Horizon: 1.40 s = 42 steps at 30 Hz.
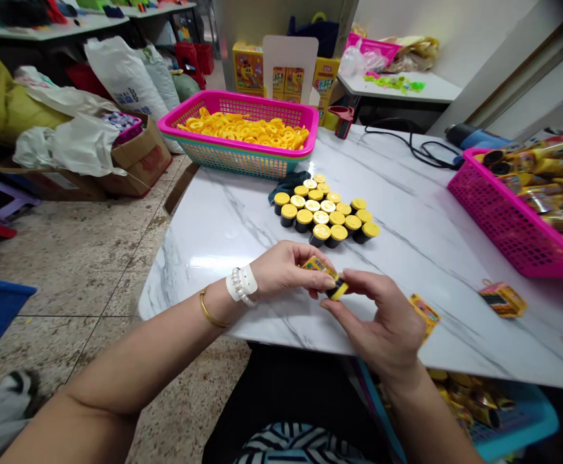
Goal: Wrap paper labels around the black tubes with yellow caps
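Observation:
Near the front edge of the marble-patterned table, my left hand (293,267) is closed on a small printed yellow wrapper or box (316,264). At its right end shows a small black cup with a yellow lid (338,290), pinched between the thumb and fingers of my right hand (382,316). How deep the cup sits in the printed piece is hidden by my fingers. Beyond my hands stands a cluster of several black cups with yellow lids (328,206). A printed yellow box (425,314) lies just past my right hand, another small box (502,298) farther right.
A pink basket of yellow plastic pieces (189,138) stands at the back left. Wrapped cups fill a pink basket (498,225) on the right, and a blue basket (527,419) sits below the table edge. A black cable (416,138) and dark cloth (286,187) lie behind.

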Each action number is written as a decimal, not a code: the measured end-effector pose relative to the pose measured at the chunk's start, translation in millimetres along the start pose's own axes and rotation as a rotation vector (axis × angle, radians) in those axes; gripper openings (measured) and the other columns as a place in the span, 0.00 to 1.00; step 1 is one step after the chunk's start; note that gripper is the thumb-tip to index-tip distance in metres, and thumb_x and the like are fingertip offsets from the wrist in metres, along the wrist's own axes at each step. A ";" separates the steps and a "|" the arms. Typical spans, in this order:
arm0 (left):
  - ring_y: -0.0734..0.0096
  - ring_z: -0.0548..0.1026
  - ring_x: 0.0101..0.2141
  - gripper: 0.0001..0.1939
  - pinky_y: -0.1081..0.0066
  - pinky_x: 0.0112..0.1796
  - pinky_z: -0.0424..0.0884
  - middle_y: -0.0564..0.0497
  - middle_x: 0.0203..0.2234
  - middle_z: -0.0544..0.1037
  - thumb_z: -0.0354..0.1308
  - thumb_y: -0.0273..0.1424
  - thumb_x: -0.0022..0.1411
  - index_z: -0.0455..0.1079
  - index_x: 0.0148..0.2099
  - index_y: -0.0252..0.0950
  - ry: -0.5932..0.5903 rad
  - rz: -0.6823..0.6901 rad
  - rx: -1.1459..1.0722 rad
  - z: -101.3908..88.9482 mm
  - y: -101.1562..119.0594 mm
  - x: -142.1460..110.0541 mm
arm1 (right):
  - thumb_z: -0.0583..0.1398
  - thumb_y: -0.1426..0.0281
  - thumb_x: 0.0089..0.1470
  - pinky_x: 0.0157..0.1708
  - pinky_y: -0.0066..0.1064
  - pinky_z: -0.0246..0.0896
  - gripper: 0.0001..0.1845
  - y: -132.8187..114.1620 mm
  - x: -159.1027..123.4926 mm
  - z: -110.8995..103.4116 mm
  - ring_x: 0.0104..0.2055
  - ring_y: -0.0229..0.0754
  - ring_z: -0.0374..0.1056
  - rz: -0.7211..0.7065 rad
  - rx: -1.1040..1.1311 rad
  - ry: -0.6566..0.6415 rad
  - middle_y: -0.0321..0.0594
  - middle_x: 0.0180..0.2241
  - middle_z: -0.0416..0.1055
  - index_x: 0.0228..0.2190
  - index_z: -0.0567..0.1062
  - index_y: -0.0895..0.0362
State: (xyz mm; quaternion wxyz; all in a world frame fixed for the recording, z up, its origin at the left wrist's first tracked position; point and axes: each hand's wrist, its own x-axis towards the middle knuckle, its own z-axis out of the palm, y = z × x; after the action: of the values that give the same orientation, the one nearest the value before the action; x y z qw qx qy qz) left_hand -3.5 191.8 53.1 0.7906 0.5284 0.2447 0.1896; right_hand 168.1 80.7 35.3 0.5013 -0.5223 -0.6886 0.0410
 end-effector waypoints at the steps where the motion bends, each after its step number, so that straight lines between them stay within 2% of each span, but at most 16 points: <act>1: 0.76 0.76 0.26 0.17 0.73 0.32 0.73 0.48 0.29 0.79 0.72 0.34 0.50 0.75 0.39 0.30 0.013 0.007 -0.009 0.3 -0.6 0.3 | 0.70 0.72 0.50 0.35 0.38 0.78 0.27 -0.5 1.2 3.5 0.35 0.42 0.74 -0.002 -0.024 -0.004 0.39 0.40 0.77 0.52 0.72 0.50; 3: 0.76 0.76 0.26 0.17 0.73 0.32 0.73 0.49 0.28 0.79 0.72 0.34 0.51 0.74 0.39 0.30 0.054 0.010 -0.034 0.5 -0.9 0.2 | 0.69 0.73 0.52 0.34 0.37 0.78 0.26 -1.0 3.2 9.0 0.34 0.41 0.74 -0.009 -0.043 -0.017 0.39 0.41 0.77 0.51 0.72 0.50; 5: 0.75 0.77 0.27 0.20 0.73 0.31 0.73 0.49 0.28 0.79 0.71 0.36 0.53 0.73 0.44 0.30 0.071 -0.018 -0.068 -0.1 0.8 -0.8 | 0.68 0.74 0.53 0.33 0.36 0.79 0.23 -0.2 3.9 11.4 0.39 0.43 0.75 -0.026 -0.029 -0.009 0.41 0.44 0.76 0.49 0.74 0.49; 8: 0.71 0.78 0.29 0.25 0.72 0.29 0.74 0.47 0.31 0.79 0.71 0.36 0.53 0.71 0.51 0.32 0.023 -0.027 -0.071 -2.1 5.5 -2.8 | 0.68 0.75 0.52 0.34 0.36 0.80 0.20 2.9 3.1 8.3 0.45 0.45 0.74 0.025 0.043 0.020 0.43 0.49 0.73 0.48 0.76 0.49; 11: 0.71 0.78 0.29 0.19 0.74 0.28 0.73 0.46 0.32 0.79 0.71 0.35 0.53 0.74 0.44 0.30 -0.018 -0.015 0.012 -4.0 7.6 -3.3 | 0.68 0.76 0.52 0.37 0.38 0.80 0.22 6.5 2.6 0.2 0.45 0.45 0.74 0.064 0.095 0.000 0.43 0.48 0.72 0.49 0.76 0.49; 16: 0.73 0.77 0.28 0.18 0.73 0.31 0.74 0.47 0.28 0.80 0.72 0.35 0.51 0.76 0.40 0.28 -0.028 -0.066 -0.004 -3.5 -2.9 1.4 | 0.66 0.81 0.53 0.42 0.39 0.76 0.26 11.1 3.8 -5.2 0.44 0.44 0.74 -0.208 -0.023 -0.085 0.42 0.44 0.74 0.51 0.76 0.48; 18: 0.75 0.76 0.27 0.18 0.73 0.31 0.73 0.48 0.26 0.79 0.73 0.34 0.50 0.75 0.39 0.28 -0.003 -0.035 -0.007 -1.9 -8.6 3.5 | 0.65 0.82 0.54 0.41 0.38 0.76 0.25 13.1 3.8 -2.3 0.43 0.43 0.74 -0.222 -0.022 -0.090 0.43 0.43 0.74 0.50 0.76 0.49; 23: 0.76 0.75 0.27 0.19 0.75 0.28 0.71 0.49 0.27 0.78 0.71 0.39 0.53 0.74 0.39 0.30 -0.013 -0.003 -0.022 -0.1 -9.0 2.4 | 0.66 0.82 0.53 0.40 0.34 0.76 0.23 16.3 2.9 4.3 0.41 0.41 0.73 -0.133 -0.005 -0.074 0.42 0.43 0.74 0.48 0.77 0.50; 26: 0.77 0.74 0.22 0.23 0.76 0.22 0.67 0.49 0.29 0.77 0.66 0.46 0.57 0.73 0.45 0.32 -0.025 -0.118 -0.025 -3.8 -3.7 0.0 | 0.65 0.82 0.54 0.37 0.32 0.76 0.23 16.8 2.5 4.3 0.39 0.39 0.73 -0.108 -0.028 -0.072 0.41 0.42 0.72 0.49 0.77 0.50; 29: 0.78 0.71 0.18 0.24 0.77 0.19 0.64 0.50 0.24 0.76 0.65 0.48 0.57 0.72 0.41 0.31 -0.018 -0.221 0.019 -7.1 -2.5 0.0 | 0.65 0.80 0.54 0.38 0.33 0.77 0.21 17.5 1.9 2.8 0.38 0.39 0.74 -0.041 0.037 -0.098 0.42 0.43 0.72 0.48 0.78 0.49; 32: 0.77 0.73 0.21 0.23 0.76 0.22 0.67 0.51 0.23 0.75 0.68 0.47 0.54 0.72 0.37 0.30 -0.003 -0.157 0.020 -5.4 -3.7 1.6 | 0.67 0.74 0.54 0.38 0.35 0.79 0.22 19.0 0.9 1.0 0.39 0.41 0.76 0.216 0.285 -0.128 0.43 0.48 0.72 0.51 0.76 0.49; 34: 0.76 0.73 0.23 0.22 0.75 0.24 0.69 0.51 0.25 0.76 0.69 0.45 0.54 0.72 0.40 0.30 0.030 -0.068 0.040 -2.3 -3.9 2.2 | 0.67 0.70 0.55 0.34 0.33 0.79 0.21 20.2 0.2 0.4 0.36 0.40 0.77 0.426 0.460 -0.138 0.42 0.44 0.76 0.50 0.75 0.51; 36: 0.76 0.73 0.25 0.21 0.74 0.26 0.69 0.51 0.26 0.76 0.70 0.41 0.53 0.73 0.41 0.30 0.060 -0.009 0.100 0.3 -4.1 2.2 | 0.68 0.69 0.54 0.34 0.31 0.78 0.17 20.9 -0.6 0.5 0.33 0.40 0.78 0.544 0.547 -0.160 0.40 0.37 0.79 0.46 0.76 0.53; 38: 0.76 0.73 0.26 0.19 0.74 0.27 0.70 0.51 0.28 0.76 0.71 0.37 0.52 0.74 0.42 0.30 0.067 0.013 0.140 1.0 -5.5 2.2 | 0.68 0.69 0.53 0.37 0.32 0.78 0.14 20.9 -1.9 0.9 0.35 0.41 0.78 0.536 0.528 -0.177 0.40 0.36 0.80 0.42 0.77 0.54; 42: 0.75 0.74 0.30 0.19 0.71 0.33 0.71 0.48 0.33 0.78 0.72 0.31 0.49 0.73 0.43 0.30 0.008 0.033 0.102 -1.6 -12.3 2.8 | 0.67 0.72 0.53 0.38 0.32 0.78 0.12 19.5 -6.4 0.7 0.37 0.40 0.77 0.336 0.295 -0.152 0.40 0.40 0.79 0.41 0.79 0.53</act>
State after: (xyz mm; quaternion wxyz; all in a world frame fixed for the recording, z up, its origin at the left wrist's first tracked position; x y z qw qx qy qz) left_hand -1.6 190.0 40.7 0.7583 0.5713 0.2486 0.1919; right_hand 180.5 85.0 19.6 0.5053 -0.5459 -0.6144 0.2632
